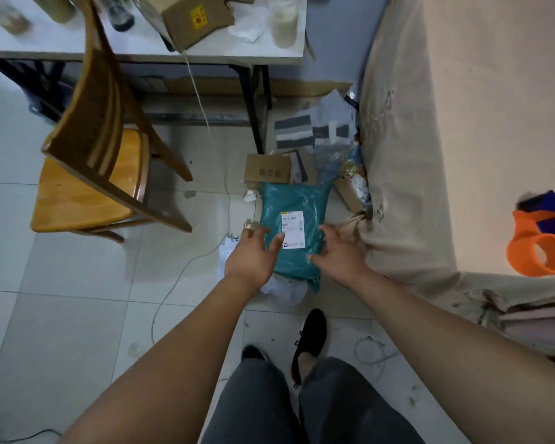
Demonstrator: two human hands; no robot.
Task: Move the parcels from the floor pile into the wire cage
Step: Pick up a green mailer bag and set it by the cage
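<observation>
Head view: the left grip (pixel 252 251) and right grip (pixel 337 251) reach down with fingers spread apart, clamped on nothing, flanking the near end of the teal poly mailer (pixel 289 200); whether the fingertips already touch it I cannot tell. The 2 probably take both sides because a soft, flat bag sags when lifted by a single edge. The mailer lies label (pixel 293 224) up atop the floor pile, over white bags (pixel 285 291), with a small cardboard box (pixel 267 169) and grey striped mailers (pixel 297 133) behind, between the bench leg (pixel 253 123) and the sheet-covered bed (pixel 414 155). The wire cage is out of sight (so the carry route is unknown).
</observation>
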